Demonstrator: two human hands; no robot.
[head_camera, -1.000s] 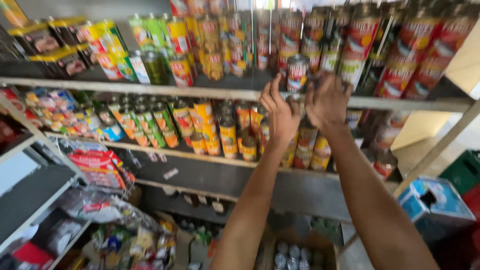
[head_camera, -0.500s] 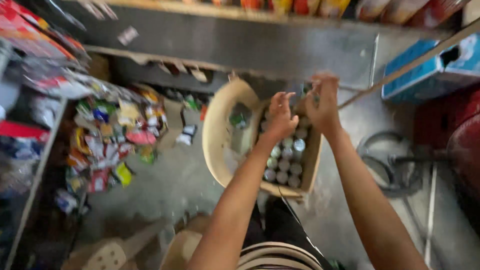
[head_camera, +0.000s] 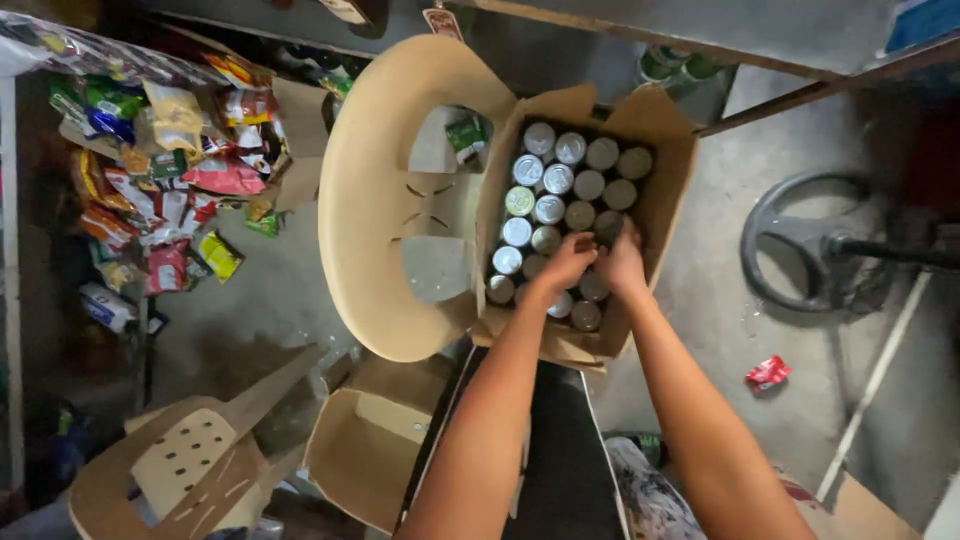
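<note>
Both hands reach into the cardboard box (head_camera: 655, 130) of cans (head_camera: 560, 180) on a tan plastic chair (head_camera: 380, 200). Left hand (head_camera: 568, 262) and right hand (head_camera: 622, 262) curl narrowly over cans at the box's near edge; whether they grip, I cannot tell.

Silver-topped cans (head_camera: 560, 200), brown cardboard box (head_camera: 670, 150), tan plastic chair (head_camera: 380, 150), red wrapper (head_camera: 768, 373), multicoloured snack packets (head_camera: 170, 190)

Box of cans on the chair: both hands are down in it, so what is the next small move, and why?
Probably closing the fingers around a can and lifting it straight up. The left hand and right hand rest side by side on the tins at the near end of the open cardboard box, which sits on the tan plastic chair packed with upright cans; whether either hand already grips one is hidden.
</note>
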